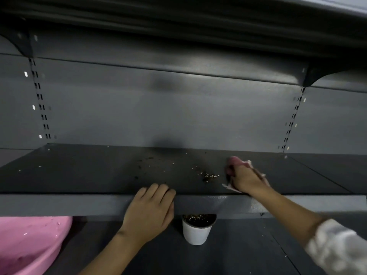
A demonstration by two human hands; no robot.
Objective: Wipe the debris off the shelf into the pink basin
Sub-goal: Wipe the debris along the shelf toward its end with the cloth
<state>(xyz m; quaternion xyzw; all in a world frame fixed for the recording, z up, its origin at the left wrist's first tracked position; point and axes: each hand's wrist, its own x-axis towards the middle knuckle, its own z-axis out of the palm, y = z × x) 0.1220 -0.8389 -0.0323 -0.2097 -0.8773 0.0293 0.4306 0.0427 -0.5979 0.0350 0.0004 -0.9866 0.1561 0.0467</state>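
Now right hand (245,180) on shelf (79,175), grip closed round pink cloth (237,161). Crumbs (208,175) just left of cloth. Pink basin (29,241) far left, below shelf. Left hand (151,211) nearer basin, fingers loose on shelf edge, holding nothing. Sweep likely goes left.

I can read no text, label, brand or number anywhere: the dark shelf (99,171), the pink basin (29,239) and the white cup (196,234) below all look unmarked.
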